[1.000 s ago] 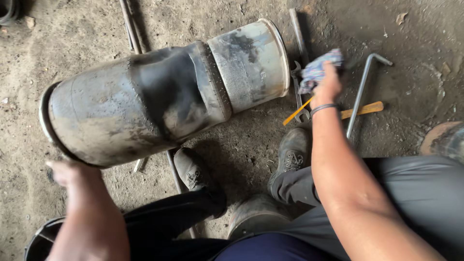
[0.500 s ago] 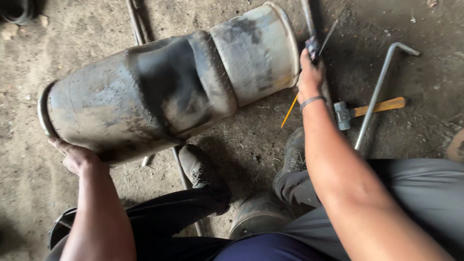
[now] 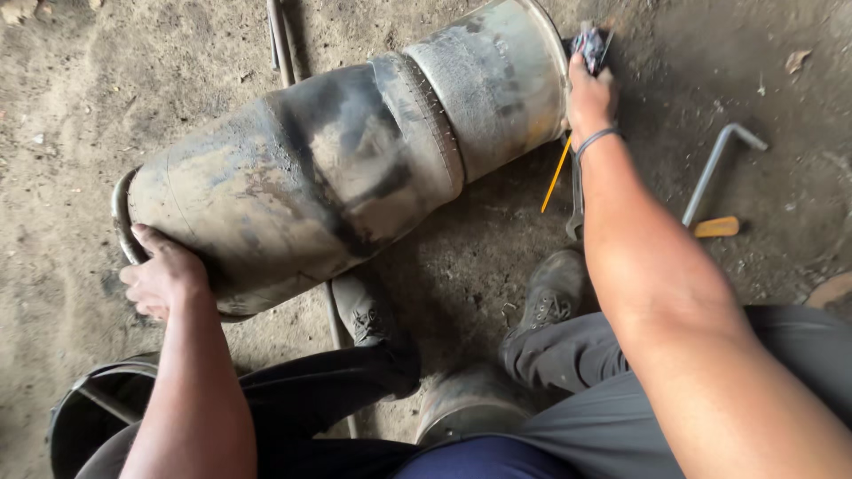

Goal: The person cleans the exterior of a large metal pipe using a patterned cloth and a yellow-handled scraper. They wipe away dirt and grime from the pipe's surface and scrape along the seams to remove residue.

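Note:
A large dirty air-spring bellows [image 3: 337, 177] of black rubber with a grey metal end lies on its side on the dirt floor. My left hand [image 3: 164, 275] grips its rim at the near left end. My right hand [image 3: 590, 93] is at the far right end, next to the metal rim, with its fingers closed on a crumpled dark and bluish rag [image 3: 590, 43]. A thin band circles my right wrist. My two boots [image 3: 550, 297] stand just in front of the bellows.
A bent metal bar [image 3: 714, 173] and a yellow-handled tool [image 3: 717, 227] lie at the right. A thin yellow rod [image 3: 556, 173] and a spanner [image 3: 576, 200] lie under my right forearm. Long metal rods [image 3: 280, 35] run behind the bellows. A dark round container [image 3: 98, 417] sits bottom left.
My right hand has moved up along the right end of the bellows with the rag. My left hand has shifted onto the near left rim and taken hold of it.

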